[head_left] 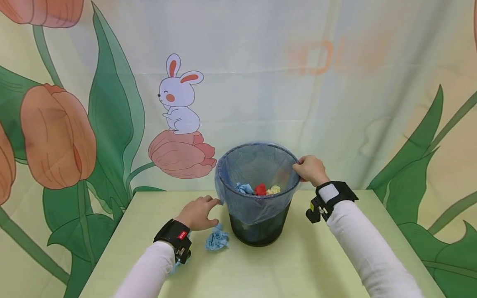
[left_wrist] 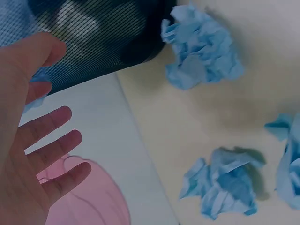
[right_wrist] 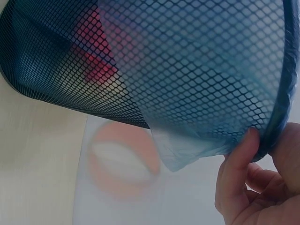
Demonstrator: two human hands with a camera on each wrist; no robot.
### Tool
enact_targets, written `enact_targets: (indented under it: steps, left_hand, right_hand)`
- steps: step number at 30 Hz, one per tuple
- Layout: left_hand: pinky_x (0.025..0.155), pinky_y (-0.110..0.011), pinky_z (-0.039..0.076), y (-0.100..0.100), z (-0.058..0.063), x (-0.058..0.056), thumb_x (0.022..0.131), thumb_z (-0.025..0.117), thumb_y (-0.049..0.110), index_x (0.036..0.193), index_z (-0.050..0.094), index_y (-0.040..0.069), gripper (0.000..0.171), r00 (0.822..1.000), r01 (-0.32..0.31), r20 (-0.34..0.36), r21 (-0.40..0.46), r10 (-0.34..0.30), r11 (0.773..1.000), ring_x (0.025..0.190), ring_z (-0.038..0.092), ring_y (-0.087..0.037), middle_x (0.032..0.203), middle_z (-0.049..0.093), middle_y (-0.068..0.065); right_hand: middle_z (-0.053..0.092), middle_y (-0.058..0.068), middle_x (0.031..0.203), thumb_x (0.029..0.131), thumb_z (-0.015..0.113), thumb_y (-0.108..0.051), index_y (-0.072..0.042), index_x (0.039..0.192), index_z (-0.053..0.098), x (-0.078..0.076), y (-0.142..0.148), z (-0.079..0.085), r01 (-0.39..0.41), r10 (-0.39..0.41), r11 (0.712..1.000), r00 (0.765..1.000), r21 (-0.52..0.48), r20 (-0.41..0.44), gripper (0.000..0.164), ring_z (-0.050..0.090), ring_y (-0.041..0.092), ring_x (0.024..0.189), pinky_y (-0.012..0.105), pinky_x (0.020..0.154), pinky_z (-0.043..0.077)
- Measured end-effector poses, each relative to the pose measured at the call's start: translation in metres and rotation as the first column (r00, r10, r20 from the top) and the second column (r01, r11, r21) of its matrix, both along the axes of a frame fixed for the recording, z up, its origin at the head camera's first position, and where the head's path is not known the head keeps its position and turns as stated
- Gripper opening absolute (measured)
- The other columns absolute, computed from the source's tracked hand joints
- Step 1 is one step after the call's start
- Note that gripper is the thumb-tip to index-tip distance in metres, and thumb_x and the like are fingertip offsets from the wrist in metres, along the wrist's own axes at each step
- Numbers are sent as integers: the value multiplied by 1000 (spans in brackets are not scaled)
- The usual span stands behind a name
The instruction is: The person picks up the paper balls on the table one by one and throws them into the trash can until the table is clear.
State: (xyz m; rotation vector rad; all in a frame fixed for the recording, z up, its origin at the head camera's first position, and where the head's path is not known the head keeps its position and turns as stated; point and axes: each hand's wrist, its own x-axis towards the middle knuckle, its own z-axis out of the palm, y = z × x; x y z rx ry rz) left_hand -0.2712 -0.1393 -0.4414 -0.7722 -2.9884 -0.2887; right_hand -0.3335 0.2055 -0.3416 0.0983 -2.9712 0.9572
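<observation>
A black mesh wastebasket (head_left: 257, 231) stands on the table, lined with a translucent blue bag (head_left: 246, 209) folded over its rim. My right hand (head_left: 312, 169) pinches the rim and liner at the right; thumb and curled fingers show in the right wrist view. Beside the basket's left wall, my left hand (left_wrist: 35, 140) has its fingers spread and holds nothing; whether a fingertip touches the liner I cannot tell. Inside lie crumpled blue paper (head_left: 244, 188), red paper (head_left: 260, 189) and yellow paper (head_left: 273, 190). A blue paper ball (head_left: 217, 240) sits on the table just below my left hand.
Two more crumpled blue papers, one nearer (left_wrist: 222, 183) and one cut off at the frame's edge (left_wrist: 290, 164), lie on the pale table (head_left: 298, 265), partly hidden by my left arm in the head view. A curtain with a printed rabbit (head_left: 182, 103) hangs behind the table.
</observation>
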Motion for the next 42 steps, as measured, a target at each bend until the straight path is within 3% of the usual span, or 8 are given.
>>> enact_targets:
  steps: [11, 21, 27, 31, 37, 42]
  left_hand:
    - [79, -49, 49, 7, -54, 4, 75, 70, 42, 129, 51, 22, 61, 997, -75, 11, -2, 75, 997, 111, 51, -31, 127, 50, -8]
    - [73, -55, 48, 15, -94, 11, 67, 76, 48, 131, 48, 24, 74, 987, -147, 72, 2, 146, 989, 117, 46, -37, 134, 43, -13]
    - [74, -56, 48, 23, -108, 16, 66, 75, 48, 133, 47, 25, 76, 982, -163, 98, 13, 161, 987, 118, 45, -39, 138, 39, -15]
    - [72, -55, 49, 28, -113, 18, 67, 75, 46, 131, 48, 25, 73, 978, -179, 109, -3, 179, 984, 115, 46, -40, 138, 39, -17]
    - [63, -52, 49, 33, -118, 24, 68, 74, 45, 127, 51, 23, 67, 971, -204, 121, -23, 205, 979, 105, 52, -41, 134, 42, -19]
    - [57, -49, 48, 33, -129, 25, 68, 74, 40, 118, 57, 23, 56, 976, -206, 71, -32, 208, 978, 96, 54, -38, 127, 46, -18]
  right_hand:
    - [41, -5, 44, 83, 48, -13, -16, 52, 36, 2, -1, 2, 17, -16, 1000, 1000, -13, 18, 34, 58, 19, 49, 21, 43, 35]
    - [41, -6, 43, 83, 48, -13, -16, 52, 37, 2, -2, 4, 21, -20, 1000, 1000, -17, 24, 33, 51, 10, 42, 21, 44, 38]
    - [39, -5, 44, 83, 48, -13, -16, 52, 36, 2, -1, 3, 24, -23, 999, 999, -24, 31, 33, 55, 16, 46, 21, 43, 36]
    - [40, -5, 44, 84, 48, -13, -16, 53, 36, 2, -2, 2, 20, -19, 1000, 999, -23, 30, 34, 61, 25, 54, 21, 43, 37]
    - [38, -5, 44, 84, 48, -13, -16, 53, 34, 2, -2, 2, 18, -17, 1000, 1000, -19, 26, 35, 61, 24, 54, 21, 43, 38]
    - [38, -5, 44, 85, 48, -13, -16, 53, 35, 2, -1, 2, 11, -10, 1000, 1000, -28, 29, 34, 61, 25, 54, 21, 43, 37]
